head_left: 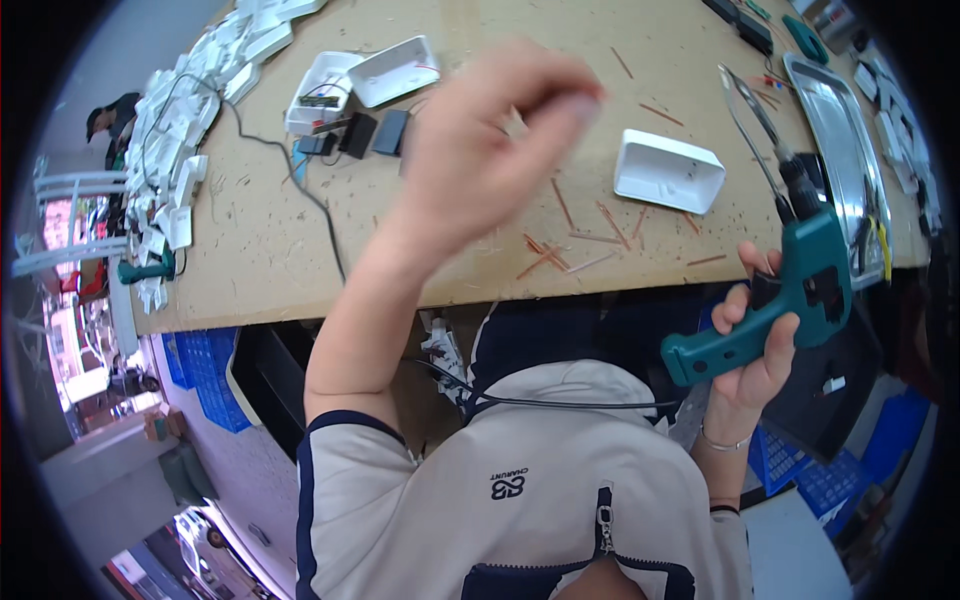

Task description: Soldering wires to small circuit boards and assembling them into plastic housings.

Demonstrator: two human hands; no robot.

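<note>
In my right hand (760, 345) is a green soldering gun (815, 255), its grip wrapped by my fingers and its long metal tip and thin feed tube pointing away over the table's right side. My left hand (490, 140) hangs above the middle of the table, smeared by motion. Its fingers are curled and the thumb is pressed toward the index finger; anything between them is too blurred to make out. Between the two hands a white plastic case (668, 180) lies open side up. Several thin copper-brown strips (545, 252) are scattered near it.
An opened white case (325, 85) with a circuit board sits at back left, beside black blocks (357, 135). White casings (185, 130) heap along the left edge. A black cable (300, 165) crosses the table (255, 270). A metal tray (835, 130) stands at right.
</note>
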